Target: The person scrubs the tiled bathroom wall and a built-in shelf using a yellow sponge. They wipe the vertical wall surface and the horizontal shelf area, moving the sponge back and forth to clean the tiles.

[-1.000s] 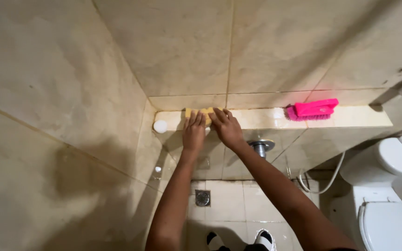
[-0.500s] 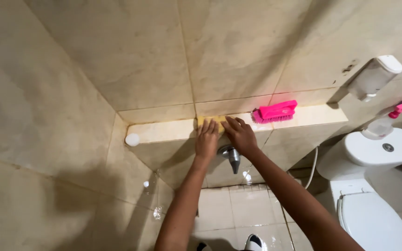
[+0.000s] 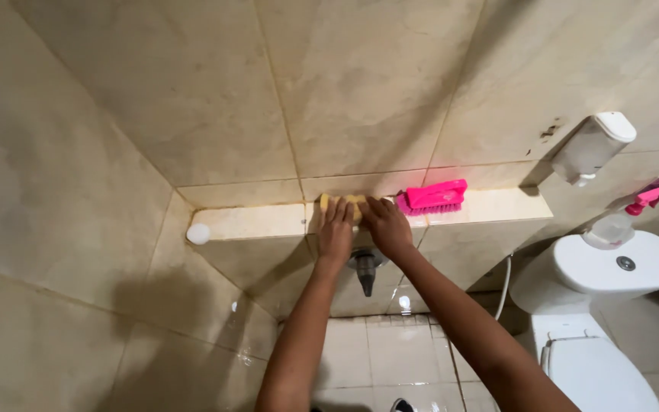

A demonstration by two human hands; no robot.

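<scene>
left hand (image 3: 335,230) and right hand (image 3: 385,226) flat, pressing yellow sponge (image 3: 342,203) on tiled ledge (image 3: 253,221) | sponge at ledge's far edge, just left of pink brush (image 3: 432,197) | advice: keep even pressure, follow grout line, avoid brush | tap (image 3: 364,268) below

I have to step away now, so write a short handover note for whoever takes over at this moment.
Left hand and right hand both press a yellow sponge flat on the tiled ledge, at its back edge. A pink scrub brush lies untouched just right of the hands; a small white round object sits at the ledge's left end. The tap below is unheld. How much ledge is already wiped cannot be told.
</scene>
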